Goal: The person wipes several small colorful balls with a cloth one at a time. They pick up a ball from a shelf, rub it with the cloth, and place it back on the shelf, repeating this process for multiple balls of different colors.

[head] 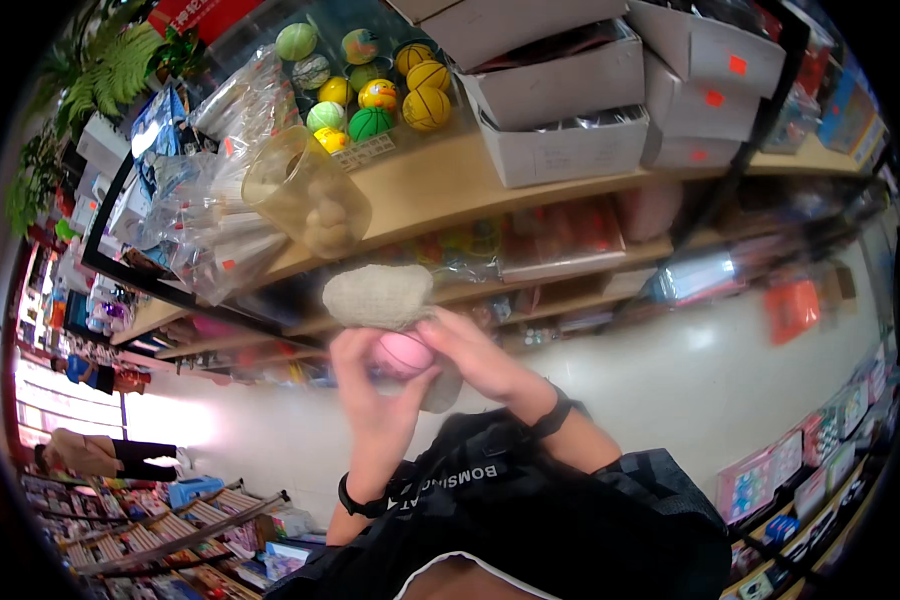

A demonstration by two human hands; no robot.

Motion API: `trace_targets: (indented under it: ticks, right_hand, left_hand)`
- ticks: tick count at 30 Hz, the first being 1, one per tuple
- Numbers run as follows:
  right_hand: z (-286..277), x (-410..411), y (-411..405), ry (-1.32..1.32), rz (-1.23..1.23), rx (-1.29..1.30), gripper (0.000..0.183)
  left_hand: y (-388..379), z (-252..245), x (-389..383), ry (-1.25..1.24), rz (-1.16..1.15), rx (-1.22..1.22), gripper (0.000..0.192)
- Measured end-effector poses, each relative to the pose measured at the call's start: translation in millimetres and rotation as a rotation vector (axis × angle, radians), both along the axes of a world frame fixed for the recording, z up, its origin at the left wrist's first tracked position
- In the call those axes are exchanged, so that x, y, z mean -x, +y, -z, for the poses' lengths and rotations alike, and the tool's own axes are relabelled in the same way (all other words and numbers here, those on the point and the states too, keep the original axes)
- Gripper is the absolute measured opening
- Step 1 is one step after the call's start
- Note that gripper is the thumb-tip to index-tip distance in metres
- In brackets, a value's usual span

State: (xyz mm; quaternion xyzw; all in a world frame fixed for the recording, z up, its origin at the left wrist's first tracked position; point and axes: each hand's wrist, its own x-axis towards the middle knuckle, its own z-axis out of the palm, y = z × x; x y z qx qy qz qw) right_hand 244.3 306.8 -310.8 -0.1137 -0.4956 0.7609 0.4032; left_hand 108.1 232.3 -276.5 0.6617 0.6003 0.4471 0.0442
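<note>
A small pink ball [403,354] with dark seam lines, like a mini basketball, is between my two hands. My left hand [375,397] grips it from the left, thumb below and fingers above. From the right, my right hand [476,356] comes over the ball's upper side, its fingertips at the edge of a beige woven cloth [379,296]. The cloth is bunched up just beyond the ball, and its lower edge meets the fingers. Both hands are slightly blurred, and part of the ball is covered by them.
Beyond my hands stands a wooden shelf unit [435,187]. It holds a bin of small colourful balls [367,82], a translucent yellowish cup [307,187], plastic-wrapped goods [217,187] and stacked white boxes [570,142]. Stocked racks [172,532] stand at lower left; people [105,454] are farther off.
</note>
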Motion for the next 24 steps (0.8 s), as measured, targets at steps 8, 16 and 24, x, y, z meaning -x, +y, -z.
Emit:
trace_targets:
  ticks: [8,16,24]
  right_hand:
    - [8,-21,12,0.025,-0.124,0.016,0.049]
    - [-1,-39,30,-0.132,-0.138,-0.154,0.042]
    - [12,-35,42,0.012,-0.066,0.332,0.06]
  left_hand:
    - [11,24,-30,-0.29,-0.175,-0.027,0.075]
    - [21,30,-26,-0.62,-0.154,-0.018,0.075]
    - [43,-5,1,-0.009,0.137,-0.067,0.051]
